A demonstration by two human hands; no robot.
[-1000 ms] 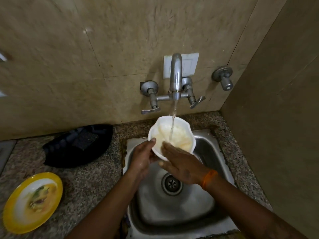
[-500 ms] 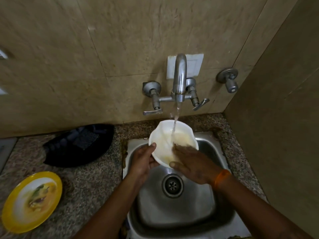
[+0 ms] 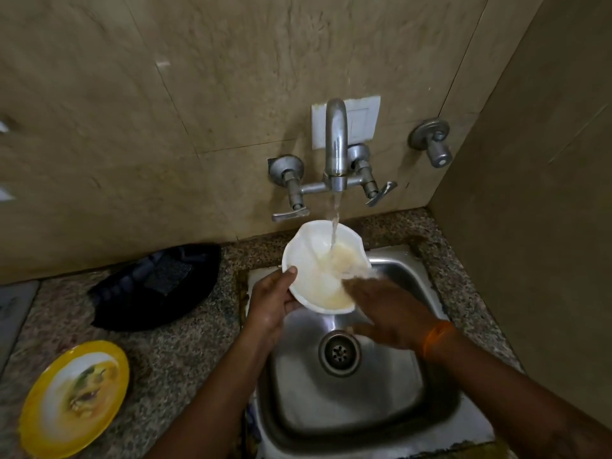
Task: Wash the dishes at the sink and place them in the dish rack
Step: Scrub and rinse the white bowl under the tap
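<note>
Fingers [image 3: 291, 271] grip white bowl [image 3: 314, 260], opening tilted up.

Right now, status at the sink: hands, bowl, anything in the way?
Left hand grips white bowl rim. Right hand rubs inside it, under running tap. Nothing blocking; dirty yellow plate waits on counter.

A beige marbled tile wall [image 3: 139, 104] rose behind the worktop and met a plainer beige side wall [image 3: 543, 180] at the right. On the back wall a white switch plate [image 3: 364, 122] sat partly hidden behind the spout, and a separate metal valve knob [image 3: 432, 140] stuck out to its right, near the corner. A speckled granite counter [image 3: 172, 356] ran along the foot of the wall. At the far left edge a pale grey slab [image 3: 13, 313] lay on it, blurred.
</note>
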